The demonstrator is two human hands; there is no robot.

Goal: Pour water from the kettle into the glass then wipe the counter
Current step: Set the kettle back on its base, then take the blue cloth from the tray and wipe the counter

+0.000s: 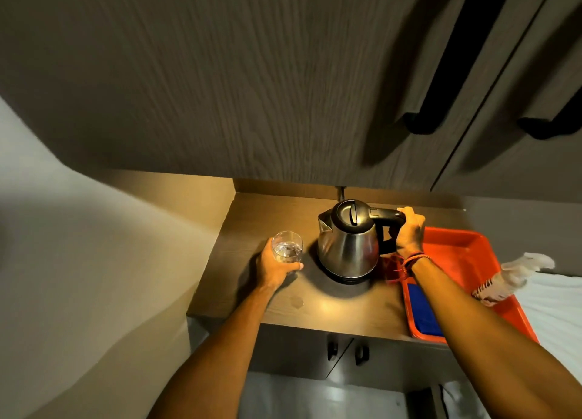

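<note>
A steel kettle [348, 245] with a black lid and handle stands upright on its round base in the middle of the wooden counter [340, 305]. My right hand [409, 231] is wrapped around the kettle's handle. Left of the kettle a clear glass [287, 248] with some water in it rests on the counter, and my left hand [274, 267] grips it from the near side. A white cloth [516, 275] with a fringed edge lies over the right rim of the red tray.
A red tray [466, 254] with a blue item [423, 310] in it sits at the counter's right end. Dark wood cabinets [283, 88] with black handles hang low overhead. A wall closes the left side. A small wet ring [296, 301] marks the counter.
</note>
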